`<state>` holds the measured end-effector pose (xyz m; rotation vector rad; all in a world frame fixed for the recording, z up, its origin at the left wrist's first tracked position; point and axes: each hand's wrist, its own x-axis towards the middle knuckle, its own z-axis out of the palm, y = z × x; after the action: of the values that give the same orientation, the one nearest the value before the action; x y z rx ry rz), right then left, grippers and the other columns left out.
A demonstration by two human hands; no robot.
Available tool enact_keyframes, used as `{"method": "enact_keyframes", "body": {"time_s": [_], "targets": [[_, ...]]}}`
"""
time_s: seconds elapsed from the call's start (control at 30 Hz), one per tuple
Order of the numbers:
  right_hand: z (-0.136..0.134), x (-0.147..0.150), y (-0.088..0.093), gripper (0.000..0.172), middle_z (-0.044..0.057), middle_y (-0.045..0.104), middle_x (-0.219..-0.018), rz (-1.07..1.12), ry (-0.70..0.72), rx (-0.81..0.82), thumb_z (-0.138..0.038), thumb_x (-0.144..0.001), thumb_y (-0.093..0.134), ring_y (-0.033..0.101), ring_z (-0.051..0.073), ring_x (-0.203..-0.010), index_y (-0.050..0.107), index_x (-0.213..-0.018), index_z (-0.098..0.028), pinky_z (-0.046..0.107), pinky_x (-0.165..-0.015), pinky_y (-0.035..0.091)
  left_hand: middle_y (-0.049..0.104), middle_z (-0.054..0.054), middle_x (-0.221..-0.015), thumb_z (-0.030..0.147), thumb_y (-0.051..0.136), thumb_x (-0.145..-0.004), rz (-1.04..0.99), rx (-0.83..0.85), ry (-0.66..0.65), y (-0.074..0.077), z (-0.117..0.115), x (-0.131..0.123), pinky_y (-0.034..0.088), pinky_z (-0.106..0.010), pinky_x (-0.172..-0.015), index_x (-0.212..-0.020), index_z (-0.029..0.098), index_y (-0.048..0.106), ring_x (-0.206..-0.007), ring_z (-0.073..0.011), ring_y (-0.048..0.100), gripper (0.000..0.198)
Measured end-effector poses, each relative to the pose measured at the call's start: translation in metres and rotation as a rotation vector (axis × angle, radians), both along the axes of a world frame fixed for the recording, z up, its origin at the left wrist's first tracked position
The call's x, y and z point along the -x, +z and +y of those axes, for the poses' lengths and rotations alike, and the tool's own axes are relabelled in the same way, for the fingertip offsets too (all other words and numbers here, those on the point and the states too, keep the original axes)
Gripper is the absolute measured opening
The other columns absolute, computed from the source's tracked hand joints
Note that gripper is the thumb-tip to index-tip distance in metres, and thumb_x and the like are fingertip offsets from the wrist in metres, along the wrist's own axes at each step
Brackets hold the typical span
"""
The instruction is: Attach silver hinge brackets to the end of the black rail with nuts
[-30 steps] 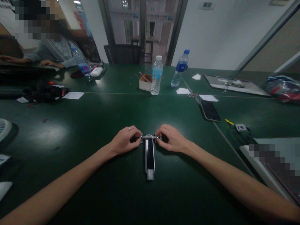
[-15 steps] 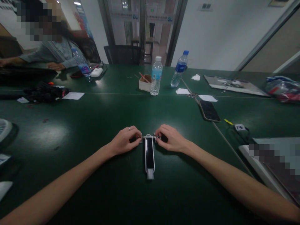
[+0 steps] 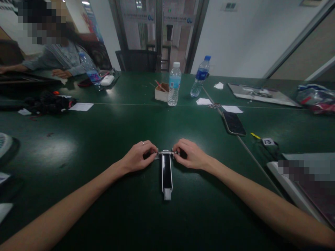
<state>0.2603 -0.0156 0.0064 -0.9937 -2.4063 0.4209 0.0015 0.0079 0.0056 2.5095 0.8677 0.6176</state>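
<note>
A narrow black-and-white device (image 3: 166, 174) lies lengthwise on the green table (image 3: 104, 146), with a thin metal crossbar at its far end. My left hand (image 3: 138, 157) pinches the left end of that crossbar, fingers curled. My right hand (image 3: 191, 155) pinches the right end the same way. Both hands rest on the tabletop on either side of the device's far end.
Two water bottles (image 3: 174, 84) and a small box (image 3: 162, 92) stand mid-table. A phone (image 3: 233, 123) and paper slips lie to the right, a tray (image 3: 261, 94) behind them. Another person (image 3: 57, 59) sits far left beside a bottle. Black items (image 3: 49, 103) lie left.
</note>
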Motion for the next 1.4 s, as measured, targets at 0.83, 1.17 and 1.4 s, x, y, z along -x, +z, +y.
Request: {"method": "enact_keyframes", "body": {"time_s": [0.83, 1.17, 1.4], "targets": [[0.0006, -0.0006, -0.0022, 0.009, 0.003, 0.053, -0.077, 0.003, -0.002, -0.019, -0.023, -0.085, 0.053, 0.048, 0.015, -0.071, 0.056, -0.087, -0.015, 0.028, -0.062, 0.038, 0.058, -0.004, -0.086, 0.022, 0.055, -0.084, 0.034, 0.002, 0.016, 0.0028, 0.0005, -0.0022, 0.044, -0.028, -0.068, -0.092, 0.015, 0.061, -0.075, -0.0151, 0.054, 0.012], [-0.0001, -0.0001, 0.0006, 0.01, 0.004, 0.054, -0.079, 0.0, 0.003, 0.014, -0.023, -0.086, 0.053, 0.048, 0.015, -0.072, 0.057, -0.088, -0.015, 0.028, -0.063, 0.039, 0.057, -0.004, -0.088, 0.024, 0.056, -0.085, 0.08, 0.039, 0.027, 0.0016, 0.0016, -0.0021, 0.044, -0.029, -0.069, -0.095, 0.015, 0.06, -0.077, -0.0163, 0.053, 0.013], [0.0008, 0.0004, -0.0025, 0.009, 0.003, 0.053, -0.077, 0.01, 0.001, -0.013, -0.023, -0.085, 0.052, 0.048, 0.015, -0.071, 0.056, -0.088, -0.015, 0.027, -0.062, 0.039, 0.056, -0.003, -0.087, 0.024, 0.052, -0.088, 0.048, 0.045, 0.029, -0.0012, 0.0034, -0.0024, 0.044, -0.029, -0.069, -0.092, 0.015, 0.06, -0.076, -0.0156, 0.053, 0.012]]}}
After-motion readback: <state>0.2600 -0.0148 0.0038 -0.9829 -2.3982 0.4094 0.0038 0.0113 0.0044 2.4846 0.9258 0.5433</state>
